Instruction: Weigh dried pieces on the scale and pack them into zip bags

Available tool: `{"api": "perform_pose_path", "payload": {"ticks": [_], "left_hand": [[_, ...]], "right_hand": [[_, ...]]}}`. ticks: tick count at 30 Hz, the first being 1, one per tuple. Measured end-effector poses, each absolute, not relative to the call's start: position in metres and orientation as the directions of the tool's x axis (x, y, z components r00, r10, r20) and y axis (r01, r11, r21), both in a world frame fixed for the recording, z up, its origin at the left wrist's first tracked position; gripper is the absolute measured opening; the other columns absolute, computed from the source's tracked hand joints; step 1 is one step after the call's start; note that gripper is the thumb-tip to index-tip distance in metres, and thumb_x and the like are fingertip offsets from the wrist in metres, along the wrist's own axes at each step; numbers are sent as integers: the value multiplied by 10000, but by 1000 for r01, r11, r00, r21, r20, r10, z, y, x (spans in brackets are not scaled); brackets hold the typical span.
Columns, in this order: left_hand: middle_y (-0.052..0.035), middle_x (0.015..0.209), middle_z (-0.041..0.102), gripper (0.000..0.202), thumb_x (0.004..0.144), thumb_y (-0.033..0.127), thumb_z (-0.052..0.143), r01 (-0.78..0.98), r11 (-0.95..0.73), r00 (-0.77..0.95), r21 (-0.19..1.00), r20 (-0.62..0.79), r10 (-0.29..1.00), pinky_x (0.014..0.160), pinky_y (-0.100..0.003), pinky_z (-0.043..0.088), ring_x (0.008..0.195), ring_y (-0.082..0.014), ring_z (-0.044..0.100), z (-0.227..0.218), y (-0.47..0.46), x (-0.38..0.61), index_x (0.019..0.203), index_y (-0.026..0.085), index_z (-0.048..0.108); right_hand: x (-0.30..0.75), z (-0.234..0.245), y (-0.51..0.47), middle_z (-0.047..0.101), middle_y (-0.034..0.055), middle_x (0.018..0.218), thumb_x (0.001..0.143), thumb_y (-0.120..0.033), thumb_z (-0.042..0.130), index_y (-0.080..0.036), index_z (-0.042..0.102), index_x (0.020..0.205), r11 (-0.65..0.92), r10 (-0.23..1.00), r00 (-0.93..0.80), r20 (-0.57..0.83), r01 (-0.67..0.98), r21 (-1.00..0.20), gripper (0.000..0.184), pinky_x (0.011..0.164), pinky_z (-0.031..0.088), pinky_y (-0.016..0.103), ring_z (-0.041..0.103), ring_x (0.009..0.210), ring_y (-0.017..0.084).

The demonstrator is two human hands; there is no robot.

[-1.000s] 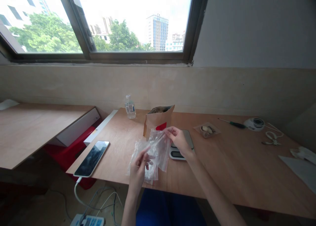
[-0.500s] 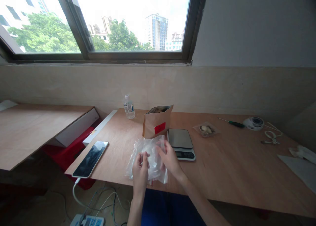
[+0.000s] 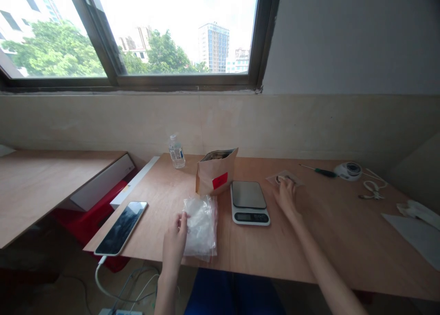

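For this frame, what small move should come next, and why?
Probably close the right hand around the small filled bag and lift it slightly: the fingers already reach over that bag, which lies on the table, though whether they grip it is unclear. The left hand is at the edge of the clear bags.

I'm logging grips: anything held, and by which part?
Cannot be told: the left hand is at the left edge of the plastic bags, the right hand over the small bag.
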State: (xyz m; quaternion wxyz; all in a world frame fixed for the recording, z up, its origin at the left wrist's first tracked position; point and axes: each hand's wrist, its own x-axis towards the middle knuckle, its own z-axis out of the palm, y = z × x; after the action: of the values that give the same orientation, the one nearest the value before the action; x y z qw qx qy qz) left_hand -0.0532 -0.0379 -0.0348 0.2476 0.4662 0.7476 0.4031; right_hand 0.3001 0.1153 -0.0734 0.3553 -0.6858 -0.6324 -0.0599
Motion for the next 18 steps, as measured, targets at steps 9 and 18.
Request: {"api": "perform_pose_path", "payload": {"ticks": [9, 18], "left_hand": [[-131, 1294, 490, 399, 893, 334, 336, 832, -18, -278, 554, 445, 851, 956, -456, 354, 1181, -262, 461, -31, -29, -19, 1248, 206, 468], [-78, 1465, 315, 504, 905, 385, 305, 904, -26, 15, 427, 29, 999, 1089, -481, 153, 1376, -256, 178, -85, -9, -13, 1380, 223, 350]], "right_hand": [[350, -99, 133, 635, 142, 973, 758, -194, 396, -120, 588, 1094, 56, 805, 199, 560, 913, -405, 394, 784, 441, 381, 582, 863, 250], [309, -16, 58, 654, 108, 934, 748, -357, 544, -170, 591, 995, 189, 639, 596, 485, 490, -851, 313, 703, 473, 330, 614, 785, 212]]}}
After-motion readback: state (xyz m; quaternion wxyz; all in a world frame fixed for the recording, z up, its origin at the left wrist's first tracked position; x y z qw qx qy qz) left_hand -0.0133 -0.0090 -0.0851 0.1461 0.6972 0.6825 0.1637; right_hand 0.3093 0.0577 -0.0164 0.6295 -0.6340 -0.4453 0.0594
